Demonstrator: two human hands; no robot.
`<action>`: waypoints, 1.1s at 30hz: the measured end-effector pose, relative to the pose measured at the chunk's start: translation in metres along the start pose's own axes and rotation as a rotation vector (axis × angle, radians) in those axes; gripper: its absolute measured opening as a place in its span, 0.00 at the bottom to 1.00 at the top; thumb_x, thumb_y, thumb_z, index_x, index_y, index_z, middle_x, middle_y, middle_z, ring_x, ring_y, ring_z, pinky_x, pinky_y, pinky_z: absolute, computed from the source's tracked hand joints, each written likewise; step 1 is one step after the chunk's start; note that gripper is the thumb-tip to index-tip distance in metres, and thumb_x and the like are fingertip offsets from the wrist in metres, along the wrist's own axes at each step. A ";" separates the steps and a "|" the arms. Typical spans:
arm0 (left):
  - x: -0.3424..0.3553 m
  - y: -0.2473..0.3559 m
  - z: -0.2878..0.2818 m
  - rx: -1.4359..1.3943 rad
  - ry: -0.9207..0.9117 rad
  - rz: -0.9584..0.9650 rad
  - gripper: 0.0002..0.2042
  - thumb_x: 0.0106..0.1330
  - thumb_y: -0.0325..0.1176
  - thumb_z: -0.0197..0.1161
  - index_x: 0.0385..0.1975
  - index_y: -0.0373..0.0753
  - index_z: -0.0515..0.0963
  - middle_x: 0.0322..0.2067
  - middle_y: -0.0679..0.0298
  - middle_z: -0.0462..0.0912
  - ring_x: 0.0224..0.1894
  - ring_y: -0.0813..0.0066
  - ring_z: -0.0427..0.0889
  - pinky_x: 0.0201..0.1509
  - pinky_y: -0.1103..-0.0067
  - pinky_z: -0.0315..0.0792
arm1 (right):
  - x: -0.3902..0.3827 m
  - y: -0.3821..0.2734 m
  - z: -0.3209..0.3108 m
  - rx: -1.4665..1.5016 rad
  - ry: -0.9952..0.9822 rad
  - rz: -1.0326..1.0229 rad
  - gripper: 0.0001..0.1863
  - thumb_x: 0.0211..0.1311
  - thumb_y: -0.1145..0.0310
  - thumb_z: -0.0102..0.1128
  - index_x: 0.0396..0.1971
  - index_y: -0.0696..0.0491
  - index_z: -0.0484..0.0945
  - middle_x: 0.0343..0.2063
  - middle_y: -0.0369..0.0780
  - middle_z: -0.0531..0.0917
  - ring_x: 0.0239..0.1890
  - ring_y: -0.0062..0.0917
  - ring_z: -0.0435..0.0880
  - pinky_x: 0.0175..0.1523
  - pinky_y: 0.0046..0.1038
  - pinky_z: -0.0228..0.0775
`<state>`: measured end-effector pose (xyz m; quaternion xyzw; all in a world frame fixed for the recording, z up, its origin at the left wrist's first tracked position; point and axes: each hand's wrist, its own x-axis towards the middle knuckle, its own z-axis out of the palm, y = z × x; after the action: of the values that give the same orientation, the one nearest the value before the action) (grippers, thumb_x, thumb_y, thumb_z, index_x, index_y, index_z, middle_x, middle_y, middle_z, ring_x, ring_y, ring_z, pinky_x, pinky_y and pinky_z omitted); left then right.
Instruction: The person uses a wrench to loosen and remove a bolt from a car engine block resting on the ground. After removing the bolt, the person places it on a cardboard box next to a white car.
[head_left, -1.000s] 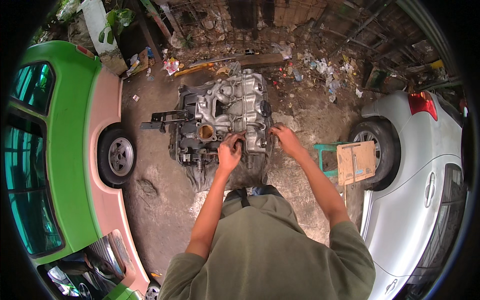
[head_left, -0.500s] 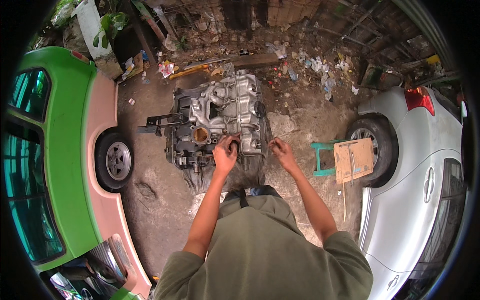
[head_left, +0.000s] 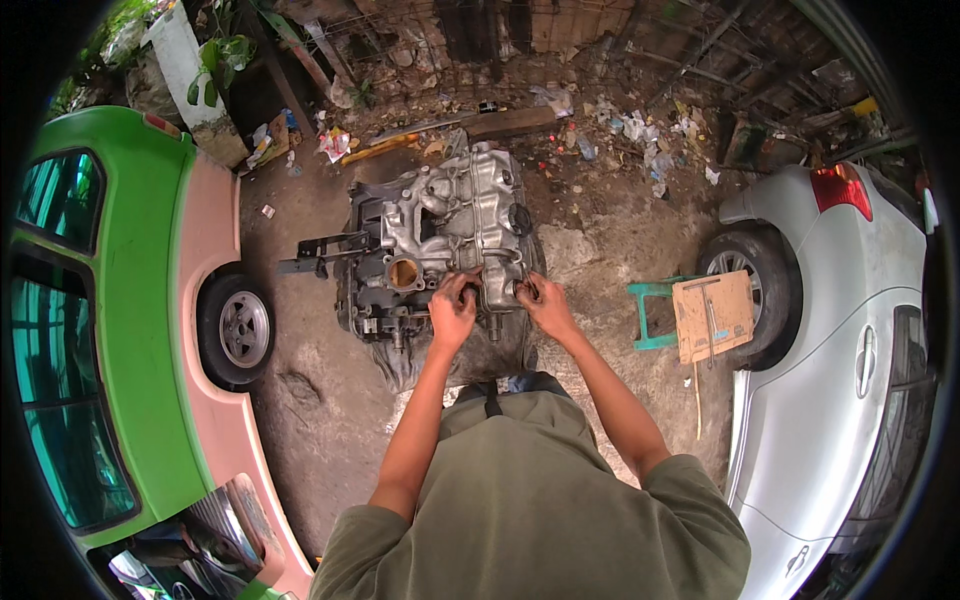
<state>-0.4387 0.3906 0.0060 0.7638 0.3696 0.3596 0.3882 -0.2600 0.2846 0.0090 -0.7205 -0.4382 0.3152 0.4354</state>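
Observation:
A car engine (head_left: 430,245) stands on the ground before me, with a silver valve cover (head_left: 494,215) running along its right side. My left hand (head_left: 455,308) is at the near end, between the round intake opening (head_left: 403,274) and the valve cover. Its fingers are curled together, and whatever they pinch is hidden. On the other side, my right hand (head_left: 545,304) touches the near right corner of the valve cover with bent, closed fingers. Anything small in that grip is too dark to make out. Farther along the cover sits a black round cap (head_left: 519,218).
To the left is a green and pink vehicle (head_left: 185,250); to the right, a silver car (head_left: 800,400). A green stool (head_left: 652,316) bears a piece of cardboard (head_left: 712,318) with a metal tool on it. Litter (head_left: 640,130) and a wooden beam (head_left: 510,122) lie beyond the engine.
My right hand has moved left, from beside the engine onto the valve cover's near corner. The left hand stays at the same spot with its fingers curled.

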 end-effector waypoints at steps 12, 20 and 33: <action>-0.001 -0.002 0.000 0.029 -0.027 -0.049 0.11 0.60 0.17 0.57 0.39 0.38 0.81 0.44 0.62 0.87 0.22 0.68 0.74 0.26 0.75 0.68 | -0.004 0.011 0.007 0.000 0.001 -0.062 0.12 0.68 0.71 0.62 0.38 0.65 0.74 0.23 0.46 0.76 0.24 0.30 0.70 0.33 0.37 0.66; 0.002 -0.002 -0.002 -0.025 -0.014 0.059 0.11 0.60 0.17 0.57 0.40 0.37 0.81 0.44 0.61 0.87 0.24 0.66 0.76 0.28 0.76 0.68 | -0.007 0.017 0.019 0.074 0.094 -0.071 0.08 0.64 0.76 0.62 0.35 0.62 0.72 0.22 0.43 0.73 0.23 0.21 0.68 0.31 0.28 0.65; 0.001 0.003 -0.002 -0.015 0.031 0.075 0.12 0.60 0.17 0.57 0.40 0.39 0.82 0.43 0.63 0.87 0.19 0.71 0.71 0.25 0.77 0.67 | -0.009 0.029 -0.009 0.326 -0.015 0.270 0.12 0.74 0.69 0.54 0.49 0.59 0.77 0.24 0.38 0.76 0.24 0.20 0.71 0.29 0.27 0.66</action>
<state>-0.4389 0.3910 0.0099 0.7685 0.3438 0.3886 0.3745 -0.2464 0.2661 -0.0127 -0.6902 -0.2840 0.4428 0.4969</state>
